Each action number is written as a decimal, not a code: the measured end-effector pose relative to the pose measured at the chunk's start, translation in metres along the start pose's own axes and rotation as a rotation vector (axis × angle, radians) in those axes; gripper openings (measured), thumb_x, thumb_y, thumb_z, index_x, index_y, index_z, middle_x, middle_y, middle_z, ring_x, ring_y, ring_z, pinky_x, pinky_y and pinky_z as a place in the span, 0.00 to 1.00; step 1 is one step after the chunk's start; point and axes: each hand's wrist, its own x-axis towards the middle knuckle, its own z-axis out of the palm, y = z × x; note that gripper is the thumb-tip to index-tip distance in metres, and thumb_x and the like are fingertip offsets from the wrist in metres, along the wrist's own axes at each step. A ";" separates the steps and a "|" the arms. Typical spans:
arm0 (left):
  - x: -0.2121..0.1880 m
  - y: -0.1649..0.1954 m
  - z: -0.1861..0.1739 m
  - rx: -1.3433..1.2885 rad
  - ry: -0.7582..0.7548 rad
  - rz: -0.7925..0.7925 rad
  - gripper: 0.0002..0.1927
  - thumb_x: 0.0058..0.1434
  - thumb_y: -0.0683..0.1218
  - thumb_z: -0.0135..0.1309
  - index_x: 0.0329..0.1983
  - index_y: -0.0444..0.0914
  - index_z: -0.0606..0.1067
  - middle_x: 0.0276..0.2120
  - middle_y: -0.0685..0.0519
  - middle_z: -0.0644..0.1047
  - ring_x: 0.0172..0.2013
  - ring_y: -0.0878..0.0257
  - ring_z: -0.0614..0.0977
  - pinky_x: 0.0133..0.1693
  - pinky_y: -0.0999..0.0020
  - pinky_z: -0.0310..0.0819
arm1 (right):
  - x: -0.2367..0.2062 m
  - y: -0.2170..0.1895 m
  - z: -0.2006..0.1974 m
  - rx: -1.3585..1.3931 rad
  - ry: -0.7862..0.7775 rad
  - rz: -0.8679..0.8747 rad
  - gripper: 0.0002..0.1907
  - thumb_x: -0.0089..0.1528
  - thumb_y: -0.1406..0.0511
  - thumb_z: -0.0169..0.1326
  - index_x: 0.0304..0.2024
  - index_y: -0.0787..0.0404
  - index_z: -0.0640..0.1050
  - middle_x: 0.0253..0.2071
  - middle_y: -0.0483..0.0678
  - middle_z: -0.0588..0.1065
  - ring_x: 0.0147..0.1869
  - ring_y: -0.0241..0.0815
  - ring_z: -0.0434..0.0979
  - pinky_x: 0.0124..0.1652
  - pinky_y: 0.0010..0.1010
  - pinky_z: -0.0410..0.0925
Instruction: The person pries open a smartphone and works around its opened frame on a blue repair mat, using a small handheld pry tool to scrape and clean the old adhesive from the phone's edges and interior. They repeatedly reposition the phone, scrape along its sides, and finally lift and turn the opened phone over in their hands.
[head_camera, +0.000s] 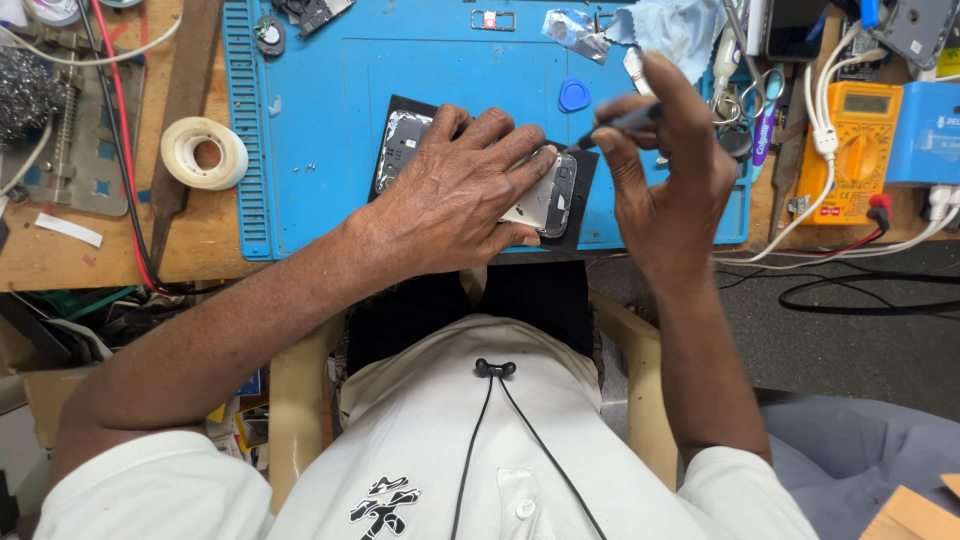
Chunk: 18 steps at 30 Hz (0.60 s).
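On the blue mat (330, 150) of a crowded counter lies an opened phone (545, 200), pressed flat by the left hand (455, 200). The right hand (665, 170) pinches a thin screwdriver (615, 127); its tip may slip and scratch the phone.

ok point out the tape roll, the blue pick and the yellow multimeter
tape roll (205, 152), head view, on its white rim
blue pick (574, 95), head view, its middle
yellow multimeter (860, 150), head view, its dial
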 end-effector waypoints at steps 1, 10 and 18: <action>0.000 0.000 0.000 -0.002 -0.003 -0.001 0.43 0.56 0.70 0.59 0.63 0.35 0.72 0.51 0.50 0.70 0.53 0.55 0.69 0.51 0.50 0.63 | 0.006 -0.004 -0.004 0.009 -0.039 -0.004 0.25 0.77 0.72 0.60 0.70 0.55 0.63 0.53 0.52 0.81 0.56 0.40 0.86 0.53 0.23 0.80; -0.002 0.001 -0.002 -0.033 0.048 0.009 0.43 0.56 0.68 0.61 0.63 0.34 0.72 0.53 0.48 0.69 0.54 0.53 0.68 0.49 0.48 0.62 | 0.027 -0.014 0.003 -0.015 -0.060 -0.070 0.26 0.69 0.71 0.67 0.65 0.58 0.71 0.48 0.56 0.80 0.47 0.43 0.84 0.48 0.29 0.79; -0.003 0.002 -0.006 -0.069 0.059 0.003 0.41 0.57 0.66 0.61 0.64 0.34 0.71 0.55 0.49 0.69 0.55 0.52 0.69 0.51 0.49 0.62 | 0.027 -0.007 -0.001 0.099 -0.113 -0.069 0.25 0.72 0.75 0.62 0.69 0.61 0.68 0.49 0.53 0.81 0.53 0.41 0.84 0.50 0.27 0.79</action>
